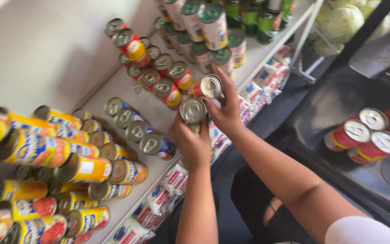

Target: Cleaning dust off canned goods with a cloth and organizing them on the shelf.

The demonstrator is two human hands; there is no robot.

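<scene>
Yellow cans (84,168), red/yellow cans (168,92), red cans (362,138) w/ silver lids, white shelf (154,110).

over a white shelf (127,90) crowded with tins, the left hand (194,143) grips one can (192,111) and the right hand (225,113) grips another can (210,86). yellow cans (84,168) sit left, red cans (362,138) right, cabbages (341,20) above.

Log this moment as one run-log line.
left hand: holds silver-topped can | right hand: holds red can | over white shelf
</scene>
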